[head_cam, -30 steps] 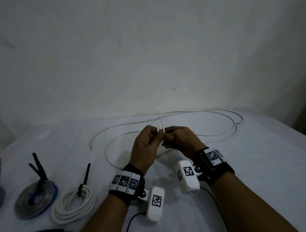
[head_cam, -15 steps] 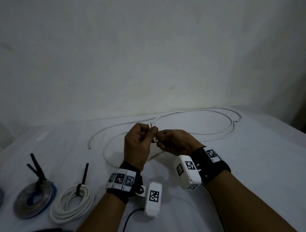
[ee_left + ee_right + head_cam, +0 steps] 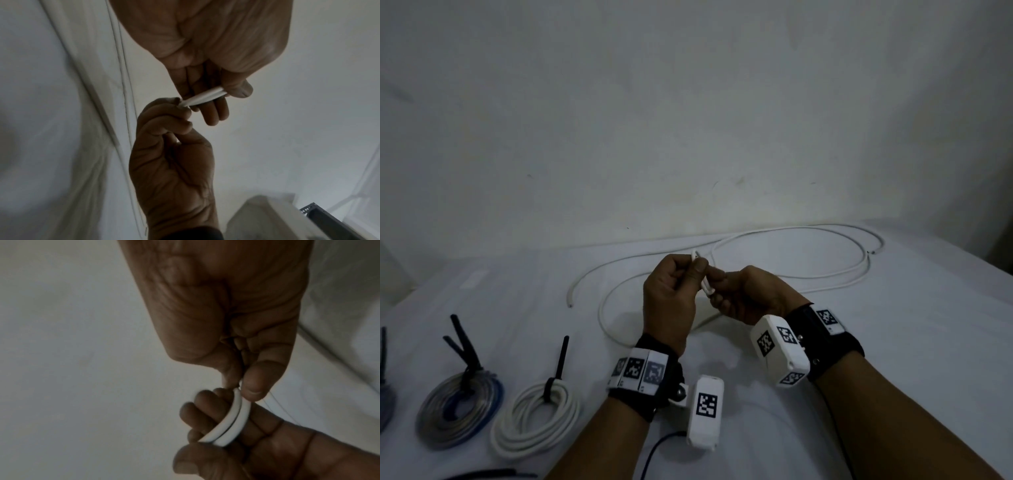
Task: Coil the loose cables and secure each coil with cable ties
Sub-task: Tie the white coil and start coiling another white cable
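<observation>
Both grips pinch the doubled cable (image 3: 704, 286) end; first loop starting, next feed slack behind your hands.

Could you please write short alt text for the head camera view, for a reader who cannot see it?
Two hands, left hand and right hand, pinch a doubled-over white cable above a white-covered table, the rest lying in loose loops behind. At the left lie a tied white coil and a tied blue-grey coil.
</observation>
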